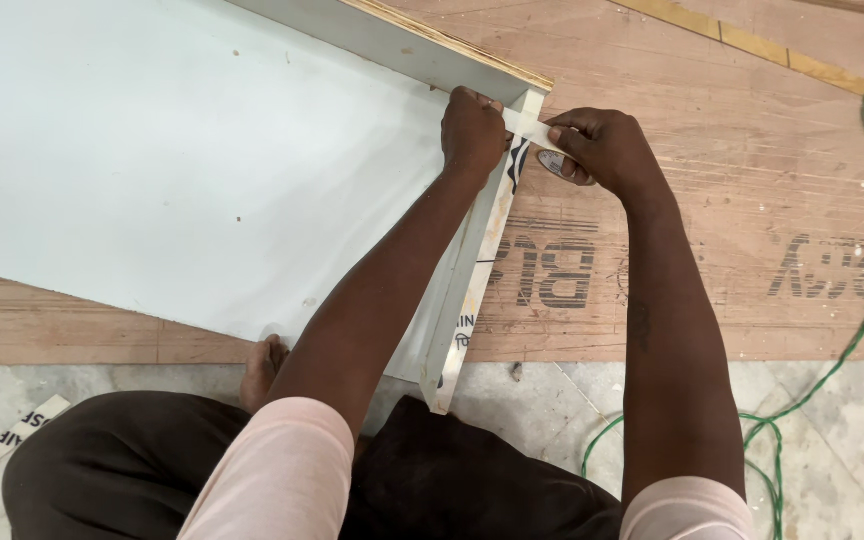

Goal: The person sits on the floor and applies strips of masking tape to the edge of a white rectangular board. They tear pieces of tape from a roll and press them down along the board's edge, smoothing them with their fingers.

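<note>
With my left hand (472, 130) pressing the edge strip (477, 290) at the panel's (152, 170) far corner, my right hand (602, 150) pinches the strip's loose end taut, keeping it aligned

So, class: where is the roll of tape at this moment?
In the head view the roll of tape sits right of centre near the top, gripped in the right hand, beside the corner of the white panel.

Both arms reached forward from short pale sleeves, nearly straight, converging at the hands. The left hand (472, 130) was curled into a loose fist, knuckles up, pressing downward. The right hand (602, 148) lay just beside it, fingers bent inward, thumb and forefinger pinched together.
</note>
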